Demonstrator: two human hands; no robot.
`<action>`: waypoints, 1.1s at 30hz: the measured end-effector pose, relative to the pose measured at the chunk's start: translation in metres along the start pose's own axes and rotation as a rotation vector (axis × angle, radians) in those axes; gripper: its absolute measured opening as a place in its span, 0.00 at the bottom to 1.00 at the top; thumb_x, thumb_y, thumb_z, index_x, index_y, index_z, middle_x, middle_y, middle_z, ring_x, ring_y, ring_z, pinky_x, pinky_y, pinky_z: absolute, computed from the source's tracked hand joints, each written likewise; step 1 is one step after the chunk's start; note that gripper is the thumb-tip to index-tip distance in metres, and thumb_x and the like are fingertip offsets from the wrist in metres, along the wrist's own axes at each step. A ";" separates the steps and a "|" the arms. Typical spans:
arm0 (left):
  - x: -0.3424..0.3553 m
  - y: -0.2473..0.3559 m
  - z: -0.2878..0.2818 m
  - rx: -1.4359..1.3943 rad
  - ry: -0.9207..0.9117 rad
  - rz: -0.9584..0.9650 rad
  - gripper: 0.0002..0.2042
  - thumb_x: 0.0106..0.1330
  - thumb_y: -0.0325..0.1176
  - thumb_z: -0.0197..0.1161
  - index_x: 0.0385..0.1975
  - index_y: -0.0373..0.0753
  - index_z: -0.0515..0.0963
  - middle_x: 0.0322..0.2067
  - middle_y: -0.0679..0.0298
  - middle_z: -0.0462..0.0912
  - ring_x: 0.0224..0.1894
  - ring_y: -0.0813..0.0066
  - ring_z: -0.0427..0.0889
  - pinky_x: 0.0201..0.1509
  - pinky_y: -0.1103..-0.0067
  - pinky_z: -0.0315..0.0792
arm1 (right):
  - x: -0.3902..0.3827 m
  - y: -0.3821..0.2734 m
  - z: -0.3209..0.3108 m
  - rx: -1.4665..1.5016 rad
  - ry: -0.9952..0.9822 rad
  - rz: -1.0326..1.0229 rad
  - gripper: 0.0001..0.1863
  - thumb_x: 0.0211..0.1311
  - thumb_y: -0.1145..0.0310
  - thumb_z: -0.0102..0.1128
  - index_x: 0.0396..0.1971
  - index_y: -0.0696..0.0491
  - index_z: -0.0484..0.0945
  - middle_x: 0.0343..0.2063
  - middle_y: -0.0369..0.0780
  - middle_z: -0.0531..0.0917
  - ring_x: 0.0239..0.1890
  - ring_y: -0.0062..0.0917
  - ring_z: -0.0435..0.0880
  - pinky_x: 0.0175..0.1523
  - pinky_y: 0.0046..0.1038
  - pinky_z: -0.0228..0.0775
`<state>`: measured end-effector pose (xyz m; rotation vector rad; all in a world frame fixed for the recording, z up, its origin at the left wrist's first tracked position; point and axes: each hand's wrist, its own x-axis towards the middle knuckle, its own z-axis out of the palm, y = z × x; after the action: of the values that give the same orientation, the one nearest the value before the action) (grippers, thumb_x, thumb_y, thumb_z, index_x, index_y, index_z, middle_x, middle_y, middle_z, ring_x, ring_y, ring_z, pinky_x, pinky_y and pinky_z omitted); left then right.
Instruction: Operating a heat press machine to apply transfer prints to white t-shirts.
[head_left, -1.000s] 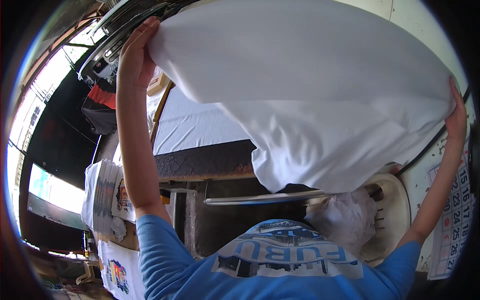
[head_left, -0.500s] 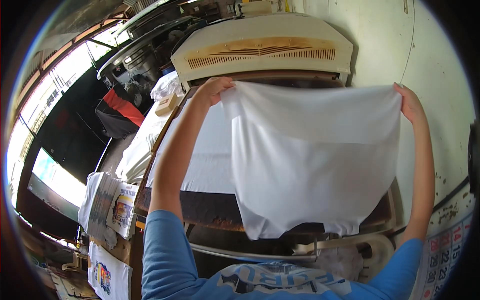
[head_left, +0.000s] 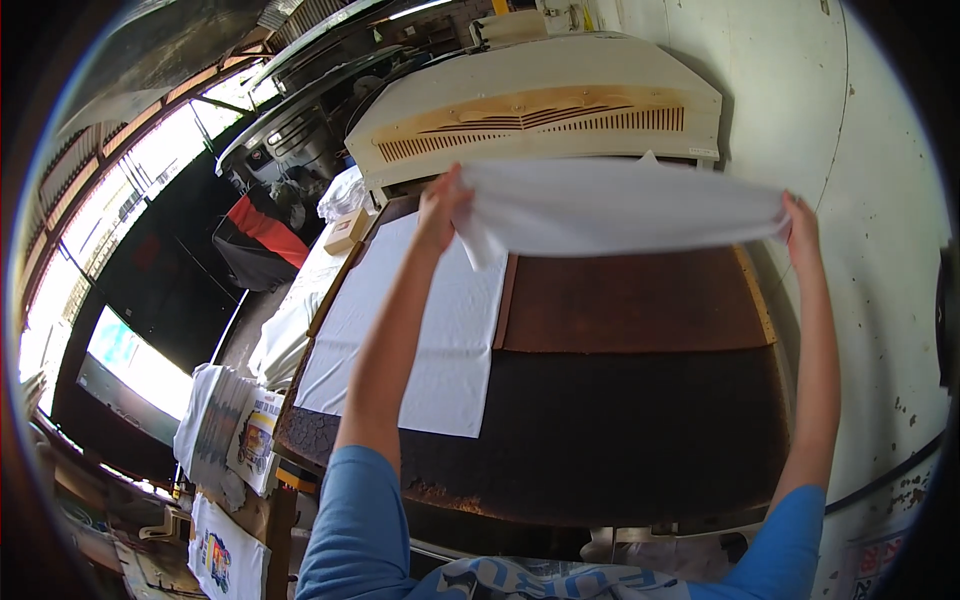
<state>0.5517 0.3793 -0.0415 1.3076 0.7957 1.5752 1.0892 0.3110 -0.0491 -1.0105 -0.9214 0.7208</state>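
Note:
A white T-shirt (head_left: 610, 205) is stretched between my hands, raised over the far part of a dark belt surface (head_left: 630, 430). It billows and is blurred by motion. My left hand (head_left: 440, 207) is closed on one corner, my right hand (head_left: 800, 225) on the opposite one. To the left, a second white cloth piece (head_left: 400, 340) lies flat on the belt, partly behind my left forearm. A reddish-brown panel (head_left: 630, 300) shows on the belt below the raised shirt.
A cream machine hood (head_left: 540, 85) with vent slots stands at the far end. Stacked printed shirts (head_left: 215, 425) sit at the lower left, near a small cardboard box (head_left: 345, 232) and more white cloth (head_left: 290, 325). A pale wall (head_left: 870, 220) closes off the right.
The shirt hung down over the near belt before; it has swung up and away, uncovering the brown panel and dark belt. Both hands still hold its corners, slightly closer together.

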 end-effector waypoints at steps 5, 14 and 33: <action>-0.055 -0.111 -0.016 0.031 0.029 -0.301 0.30 0.46 0.21 0.58 0.55 0.36 0.60 0.48 0.58 0.69 0.45 0.71 0.71 0.48 0.78 0.67 | -0.016 0.104 -0.040 -0.273 0.002 0.213 0.13 0.54 0.63 0.53 0.34 0.57 0.72 0.28 0.36 0.76 0.30 0.21 0.74 0.35 0.21 0.64; -0.156 -0.191 -0.030 0.073 -0.003 -0.552 0.28 0.51 0.24 0.55 0.56 0.34 0.58 0.46 0.57 0.70 0.45 0.71 0.71 0.47 0.79 0.66 | -0.086 0.188 -0.099 -0.467 0.077 0.285 0.12 0.53 0.65 0.53 0.30 0.60 0.74 0.25 0.35 0.76 0.28 0.18 0.72 0.34 0.21 0.62; -0.312 -0.108 0.007 0.791 0.004 -0.297 0.08 0.58 0.30 0.51 0.33 0.37 0.75 0.14 0.67 0.68 0.19 0.85 0.64 0.23 0.84 0.60 | -0.218 0.129 -0.165 -1.024 0.095 0.246 0.14 0.49 0.71 0.54 0.15 0.60 0.59 0.11 0.38 0.58 0.16 0.20 0.58 0.22 0.27 0.53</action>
<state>0.5917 0.1315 -0.2563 1.6177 1.6347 1.0445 1.1289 0.1113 -0.2725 -2.0659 -1.1068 0.3613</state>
